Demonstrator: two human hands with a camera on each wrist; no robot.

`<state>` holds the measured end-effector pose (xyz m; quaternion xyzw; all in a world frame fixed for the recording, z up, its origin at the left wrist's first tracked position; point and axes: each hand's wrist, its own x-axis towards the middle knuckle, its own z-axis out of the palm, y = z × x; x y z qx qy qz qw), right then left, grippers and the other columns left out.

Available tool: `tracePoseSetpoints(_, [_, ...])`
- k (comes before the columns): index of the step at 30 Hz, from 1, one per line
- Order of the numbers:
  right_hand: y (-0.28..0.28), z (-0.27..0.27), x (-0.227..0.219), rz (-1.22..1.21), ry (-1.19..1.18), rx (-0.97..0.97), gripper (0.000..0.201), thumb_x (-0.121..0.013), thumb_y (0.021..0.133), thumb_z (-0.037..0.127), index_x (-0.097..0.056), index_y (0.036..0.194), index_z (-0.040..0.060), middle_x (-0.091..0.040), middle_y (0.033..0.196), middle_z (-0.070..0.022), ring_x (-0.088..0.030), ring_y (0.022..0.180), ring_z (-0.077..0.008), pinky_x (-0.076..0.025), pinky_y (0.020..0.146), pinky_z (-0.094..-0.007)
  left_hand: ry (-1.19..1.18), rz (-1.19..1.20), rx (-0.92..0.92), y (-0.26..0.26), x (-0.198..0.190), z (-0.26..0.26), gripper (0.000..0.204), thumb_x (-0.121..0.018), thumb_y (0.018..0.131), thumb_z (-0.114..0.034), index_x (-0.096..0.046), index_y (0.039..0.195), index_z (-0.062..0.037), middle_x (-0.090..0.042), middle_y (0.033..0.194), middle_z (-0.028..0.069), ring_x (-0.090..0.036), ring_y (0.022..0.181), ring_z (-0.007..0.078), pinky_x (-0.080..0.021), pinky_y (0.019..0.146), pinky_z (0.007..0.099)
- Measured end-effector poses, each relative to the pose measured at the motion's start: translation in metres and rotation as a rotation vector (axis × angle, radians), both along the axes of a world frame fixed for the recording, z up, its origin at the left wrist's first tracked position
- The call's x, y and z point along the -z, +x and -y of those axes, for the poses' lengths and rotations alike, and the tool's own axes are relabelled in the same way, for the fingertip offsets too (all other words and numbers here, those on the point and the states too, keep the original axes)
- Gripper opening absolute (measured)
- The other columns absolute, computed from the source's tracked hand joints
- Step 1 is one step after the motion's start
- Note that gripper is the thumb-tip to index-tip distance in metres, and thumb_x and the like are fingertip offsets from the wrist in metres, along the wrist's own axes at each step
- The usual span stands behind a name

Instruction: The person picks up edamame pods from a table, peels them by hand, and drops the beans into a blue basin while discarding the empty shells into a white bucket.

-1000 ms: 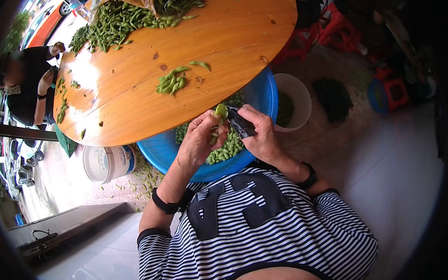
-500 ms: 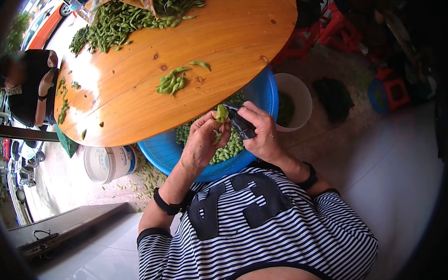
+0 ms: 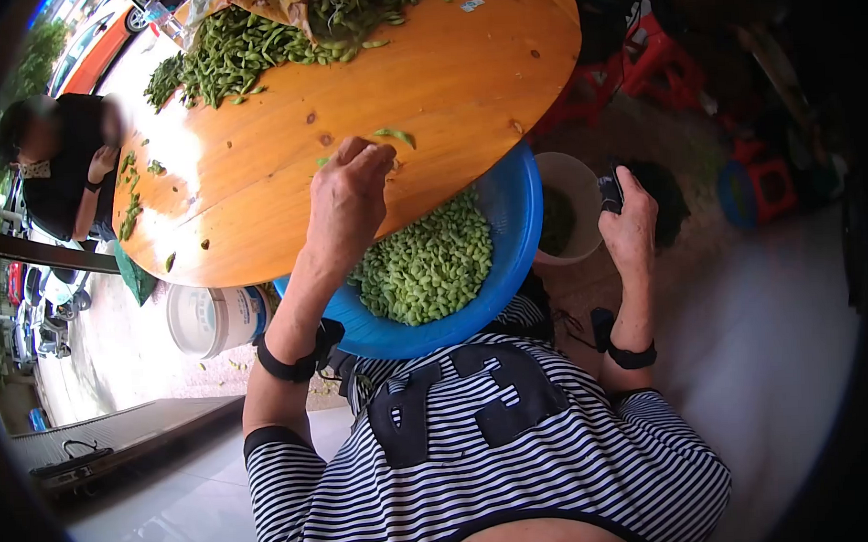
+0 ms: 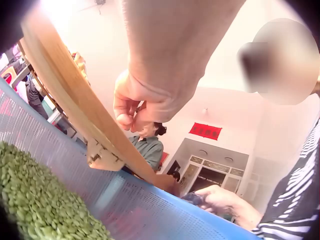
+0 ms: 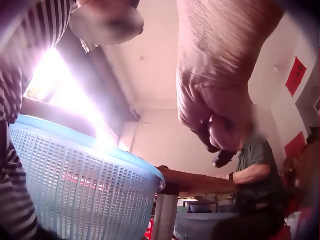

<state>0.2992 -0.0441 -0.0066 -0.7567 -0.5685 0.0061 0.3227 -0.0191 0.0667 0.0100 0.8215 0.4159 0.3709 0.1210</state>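
Note:
My left hand reaches over the round wooden table, with its fingers curled down on the small pile of edamame pods, which it hides. One loose pod lies just beside the fingertips. In the left wrist view the thumb and fingers press together above the table edge. My right hand is out to the right and grips a small dark tool over a white bucket. A blue basket of shelled green beans rests on my lap under the table edge.
A large heap of pods lies at the table's far side. A person in black sits at the far left. A white pail stands under the table, red stools at the back right, and a dark case on the floor.
Both hands have left the spot above the basket where they worked a pod. The left went up to the pile on the table. The right swung out over the white bucket with the tool.

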Motion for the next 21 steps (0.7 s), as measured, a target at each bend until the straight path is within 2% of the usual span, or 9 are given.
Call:
tracePoseSetpoints(4, [-0.013,-0.003,-0.008,-0.063,-0.009,-0.015,0.044,-0.058,0.068,-0.010,-0.056,0.111,-0.0054,-0.061,0.102,-0.0233,-0.060,0.099,-0.0385,-0.049,0.081,-0.0410,0.181,-0.305,-0.070,0.017,-0.003,-0.033,0.021,-0.064,0.081,-0.001,-0.067,0.100,-0.0088,-0.060,0.095,0.0089,-0.063,0.084,0.0277,-0.050,0.071,0.0410])
tracePoseSetpoints(7, [-0.019,-0.004,-0.010,-0.081,-0.023,-0.048,0.042,-0.058,0.069,-0.010,-0.056,0.111,-0.0042,-0.062,0.101,-0.0222,-0.061,0.097,-0.0377,-0.049,0.081,-0.0396,0.199,-0.373,-0.044,0.019,0.004,-0.046,0.021,-0.065,0.079,-0.002,-0.068,0.099,-0.0092,-0.061,0.098,0.0073,-0.063,0.086,0.0263,-0.050,0.073,0.0408])
tracePoseSetpoints(9, [-0.025,-0.003,-0.012,-0.128,-0.005,-0.089,0.039,-0.057,0.071,-0.010,-0.058,0.109,-0.0037,-0.062,0.100,-0.0219,-0.060,0.095,-0.0394,-0.049,0.080,-0.0393,0.184,-0.268,-0.035,0.020,0.003,-0.043,0.019,-0.066,0.079,-0.002,-0.069,0.097,-0.0082,-0.063,0.094,0.0069,-0.063,0.082,0.0249,-0.050,0.070,0.0389])
tracePoseSetpoints(11, [-0.033,-0.006,-0.005,-0.134,0.078,-0.120,0.031,-0.056,0.074,-0.008,-0.059,0.105,-0.0043,-0.064,0.094,-0.0193,-0.065,0.087,-0.0339,-0.051,0.076,-0.0351,0.165,-0.165,-0.024,0.022,-0.003,-0.032,0.016,-0.067,0.080,-0.003,-0.069,0.095,-0.0073,-0.064,0.090,0.0065,-0.064,0.079,0.0235,-0.050,0.068,0.0370])
tracePoseSetpoints(13, [-0.050,-0.007,-0.007,-0.521,0.124,-0.390,0.026,-0.055,0.078,-0.007,-0.061,0.103,-0.0047,-0.067,0.087,-0.0137,-0.066,0.077,-0.0193,-0.050,0.069,-0.0291,-0.213,0.138,0.081,0.027,-0.014,-0.008,0.010,-0.067,0.080,-0.004,-0.068,0.091,-0.0042,-0.065,0.078,0.0063,-0.063,0.067,0.0175,-0.049,0.061,0.0317])
tracePoseSetpoints(14, [-0.060,-0.006,-0.009,-0.675,0.059,-0.443,0.026,-0.054,0.079,-0.006,-0.062,0.103,-0.0046,-0.068,0.086,-0.0112,-0.063,0.076,-0.0135,-0.049,0.067,-0.0262,-0.248,0.250,0.160,0.028,-0.008,0.004,0.006,-0.066,0.085,-0.005,-0.066,0.091,-0.0019,-0.060,0.065,0.0025,-0.055,0.054,0.0096,-0.043,0.051,0.0249])
tracePoseSetpoints(15, [-0.069,-0.004,-0.013,-0.828,-0.008,-0.494,0.025,-0.054,0.080,-0.005,-0.062,0.104,-0.0045,-0.069,0.085,-0.0087,-0.060,0.074,-0.0076,-0.048,0.065,-0.0234,-0.249,0.248,0.160,0.028,-0.008,0.017,0.006,-0.066,0.085,-0.005,-0.066,0.091,-0.0019,-0.060,0.065,0.0025,-0.055,0.054,0.0096,-0.043,0.051,0.0249])
tracePoseSetpoints(17, [-0.087,-0.003,-0.019,-0.984,-0.101,-0.578,0.032,-0.054,0.076,-0.008,-0.063,0.106,-0.0027,-0.060,0.079,-0.0008,-0.050,0.068,-0.0036,-0.043,0.059,-0.0198,-0.936,0.507,0.227,0.025,-0.010,0.039,0.007,-0.064,0.090,-0.008,-0.065,0.093,-0.0023,-0.057,0.066,-0.0018,-0.048,0.049,0.0041,-0.037,0.045,0.0208])
tracePoseSetpoints(21, [-0.101,0.000,-0.015,-1.157,-0.255,-0.659,0.039,-0.052,0.076,-0.008,-0.064,0.111,0.0030,-0.056,0.084,0.0020,-0.047,0.072,-0.0021,-0.041,0.061,-0.0177,-1.221,0.663,0.244,0.015,-0.002,0.056,0.015,-0.066,0.091,-0.018,-0.065,0.098,-0.0053,-0.057,0.069,-0.0045,-0.046,0.052,0.0041,-0.039,0.050,0.0195])
